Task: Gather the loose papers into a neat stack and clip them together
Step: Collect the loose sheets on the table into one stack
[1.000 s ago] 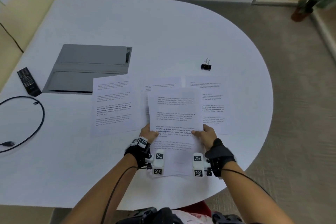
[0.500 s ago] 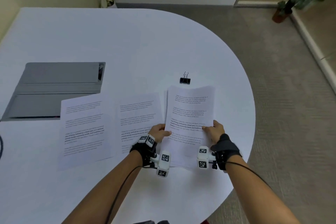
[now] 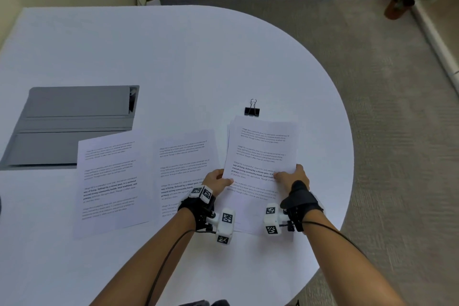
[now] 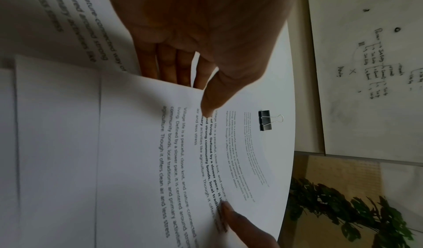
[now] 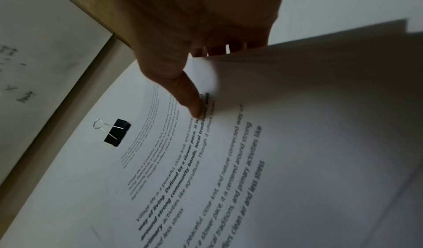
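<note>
Under stack [image 4: 142,143], fingers [image 4: 169,65]; overhead, hidden.

Both forearms are bare, with no sleeves. The left hand [image 3: 216,179] and right hand [image 3: 293,176] each wear a black wrist strap carrying a white, blocky camera housing printed with black-and-white square markers. A thin black cable runs from each strap back along the forearm.
</note>
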### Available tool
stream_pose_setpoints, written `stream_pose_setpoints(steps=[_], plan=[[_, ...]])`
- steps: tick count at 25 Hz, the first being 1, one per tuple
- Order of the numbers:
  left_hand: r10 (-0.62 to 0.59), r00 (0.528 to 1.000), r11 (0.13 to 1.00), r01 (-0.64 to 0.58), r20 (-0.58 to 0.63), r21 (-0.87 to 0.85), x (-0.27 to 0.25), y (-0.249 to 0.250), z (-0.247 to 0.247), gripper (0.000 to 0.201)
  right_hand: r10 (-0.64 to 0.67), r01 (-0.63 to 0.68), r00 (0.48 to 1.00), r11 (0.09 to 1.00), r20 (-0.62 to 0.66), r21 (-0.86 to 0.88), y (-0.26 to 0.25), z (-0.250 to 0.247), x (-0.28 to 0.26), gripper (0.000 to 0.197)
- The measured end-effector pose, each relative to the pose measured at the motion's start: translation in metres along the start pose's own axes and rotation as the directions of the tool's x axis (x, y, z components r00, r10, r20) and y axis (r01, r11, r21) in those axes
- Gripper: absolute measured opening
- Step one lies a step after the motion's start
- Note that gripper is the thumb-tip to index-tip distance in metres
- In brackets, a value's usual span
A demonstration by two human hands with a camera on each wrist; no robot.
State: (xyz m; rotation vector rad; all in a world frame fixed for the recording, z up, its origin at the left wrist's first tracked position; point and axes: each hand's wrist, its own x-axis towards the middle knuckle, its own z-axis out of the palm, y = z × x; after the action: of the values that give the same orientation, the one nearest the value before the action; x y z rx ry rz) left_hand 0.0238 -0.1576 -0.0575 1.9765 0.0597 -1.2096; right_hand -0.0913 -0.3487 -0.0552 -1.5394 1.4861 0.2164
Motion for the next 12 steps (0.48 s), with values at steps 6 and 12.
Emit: stream_pose_setpoints(steps=[6, 12], plan=[[0.001, 1.0, 1.0, -0.001, -0.003, -0.013, -0.003, -0.005, 0.002, 0.059, -0.139, 0.082, 0.981, 0.927, 0.133, 0.365, 0.019, 0.001, -0.005, 0.033], [0.038, 0.976, 0.988, -0.069, -0.216, -0.139, -0.021, -0.016, -0.017, 0.048, -0.337, 0.093, 0.907, 0.746, 0.254, 0.66, 0.014, -0.016, -0.037, 0.042]])
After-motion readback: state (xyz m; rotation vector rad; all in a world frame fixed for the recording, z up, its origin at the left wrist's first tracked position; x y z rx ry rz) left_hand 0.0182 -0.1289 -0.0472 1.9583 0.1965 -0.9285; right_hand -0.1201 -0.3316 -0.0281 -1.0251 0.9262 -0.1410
